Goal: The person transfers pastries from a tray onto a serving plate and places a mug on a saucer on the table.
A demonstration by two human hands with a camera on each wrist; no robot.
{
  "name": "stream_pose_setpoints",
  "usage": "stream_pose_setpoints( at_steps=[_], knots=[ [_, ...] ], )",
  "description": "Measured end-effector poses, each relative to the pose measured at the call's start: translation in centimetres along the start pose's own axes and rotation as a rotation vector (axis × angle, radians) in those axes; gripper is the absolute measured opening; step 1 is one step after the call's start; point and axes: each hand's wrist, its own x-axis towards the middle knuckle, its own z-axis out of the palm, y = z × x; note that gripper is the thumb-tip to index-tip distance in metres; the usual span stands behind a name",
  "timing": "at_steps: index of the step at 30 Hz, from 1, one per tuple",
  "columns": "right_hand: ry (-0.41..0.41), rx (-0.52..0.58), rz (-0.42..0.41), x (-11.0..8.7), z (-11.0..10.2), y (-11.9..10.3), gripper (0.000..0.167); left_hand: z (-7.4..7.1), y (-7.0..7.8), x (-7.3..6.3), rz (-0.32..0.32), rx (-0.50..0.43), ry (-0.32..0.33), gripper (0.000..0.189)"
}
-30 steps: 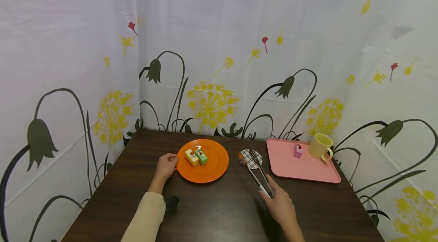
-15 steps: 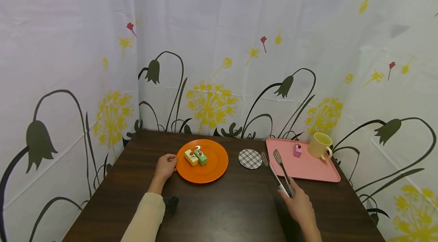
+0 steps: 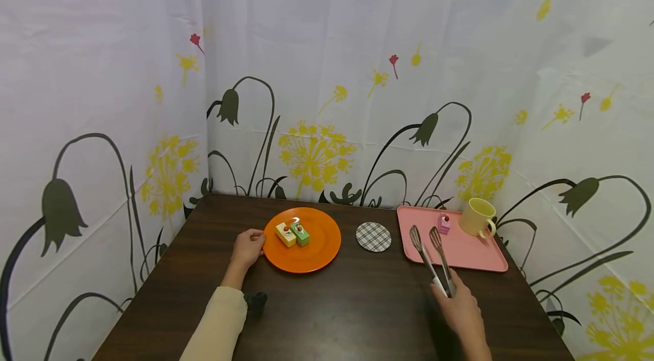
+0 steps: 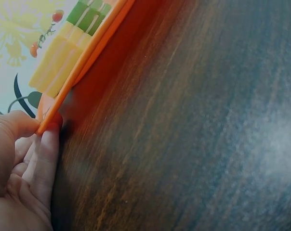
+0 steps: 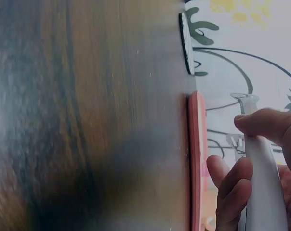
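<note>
My left hand (image 3: 248, 248) pinches the left rim of an orange plate (image 3: 322, 253); the left wrist view shows the thumb above the rim and fingers beneath. On that plate sit a yellow cake piece (image 3: 285, 235) and a green cake piece (image 3: 300, 234), side by side, each with a red topping. In my right hand (image 3: 462, 307) are metal tongs (image 3: 441, 250) with pale handles, their tips apart over the near-left part of a pink tray (image 3: 475, 256). A small pink-purple cake piece (image 3: 444, 224) rests on the tray, just beyond the tips, with nothing between them.
A yellow mug (image 3: 478, 218) stands on the tray's right side, its handle towards the front right. Between plate and tray lies a round checked coaster (image 3: 373, 236). Behind the dark wooden table (image 3: 327, 315) hangs a flowered curtain (image 3: 327, 66).
My right hand has carried the tongs rightwards, from over the coaster to over the pink tray. The left hand, plate and cake pieces have stayed in place.
</note>
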Motion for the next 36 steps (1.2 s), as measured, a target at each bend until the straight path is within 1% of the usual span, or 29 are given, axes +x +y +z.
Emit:
stream_pose_setpoints(
  at_steps=[8, 13, 20, 28, 36],
  knots=[
    [-0.006, -0.001, 0.032, 0.1, -0.9, 0.9, 0.084, -0.1, 0.0, -0.1, 0.003, 0.003, 0.005, 0.042],
    [-0.012, -0.009, 0.045, 0.4, -1.2, 1.6, 0.083, -0.1, -0.1, 0.1, -0.006, 0.004, 0.008, 0.042],
    [-0.036, -0.038, 0.063, 0.5, -1.3, 2.3, 0.092, -0.1, -0.4, 0.6, -0.017, 0.01, 0.008, 0.043],
    [-0.055, -0.044, 0.086, 0.5, -1.6, 2.6, 0.089, 0.0, -0.9, 0.7, -0.026, 0.013, 0.012, 0.042],
    [-0.063, -0.052, 0.132, 0.6, -2.1, 2.6, 0.087, 0.0, -0.6, 0.6, -0.018, 0.012, 0.007, 0.042]
  ],
)
